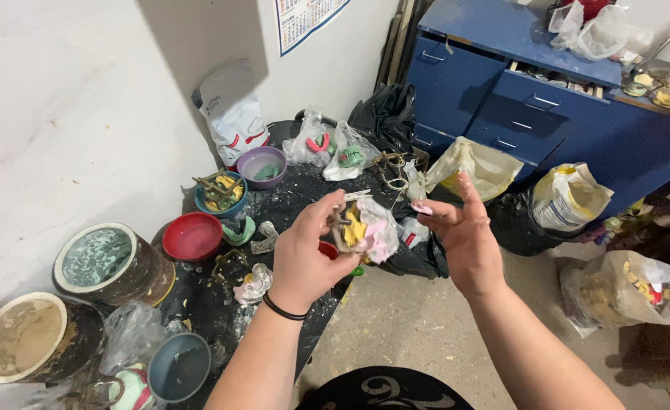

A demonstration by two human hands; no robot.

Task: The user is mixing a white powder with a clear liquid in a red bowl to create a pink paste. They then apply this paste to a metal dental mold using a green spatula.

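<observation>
Bundle: a crumpled clear plastic bag (369,231) with a yellow cast and pink material inside, and a bent metal frame on its left side; it is held up in the air over the right edge of the dark table (289,205).
Left hand (308,254): the fingers are closed around the left side of the bundle, thumb on top, the other fingers under and behind it; a black band is on the wrist.
Right hand (464,239): open, fingers apart and pointing up, just right of the bundle; whether the fingertips touch the bag I cannot tell.
Near left: two round tins (69,304) with dried residue and a grey-blue bowl (179,367).
Middle left: a red bowl (192,236), beyond it a blue bowl (221,193) with yellow pieces and a purple bowl (262,165).
Far table: clear bags (331,144) with pink and green shapes.
Far right: a blue drawer cabinet (532,99); full plastic bags (570,197) lie on the floor before it.
</observation>
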